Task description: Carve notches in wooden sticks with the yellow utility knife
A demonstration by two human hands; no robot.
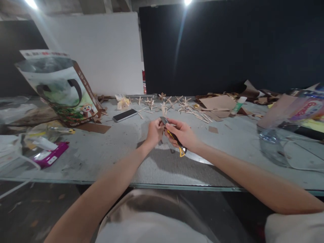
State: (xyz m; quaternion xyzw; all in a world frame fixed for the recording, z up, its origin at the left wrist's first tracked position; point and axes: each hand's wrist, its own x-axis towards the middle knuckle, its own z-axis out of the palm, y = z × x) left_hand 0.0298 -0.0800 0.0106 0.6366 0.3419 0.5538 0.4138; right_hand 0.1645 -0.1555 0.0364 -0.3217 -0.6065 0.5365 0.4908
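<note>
My right hand (182,134) is closed round a yellow and black utility knife (177,141), blade end pointing up and to the left. My left hand (155,132) is closed in a pinch right at the knife's tip; what it pinches is too small to make out. Both hands hover just above the grey table (106,158), near its middle. Beyond them lie several small crosses made of wooden sticks (174,103).
A phone (125,115) lies face up left of the hands. A printed carton (59,89) leans at the left, with a purple packet (50,156) and plastic wrapping near it. Cardboard scraps (217,103), a glue stick (237,106) and a clear plastic bag (288,131) fill the right.
</note>
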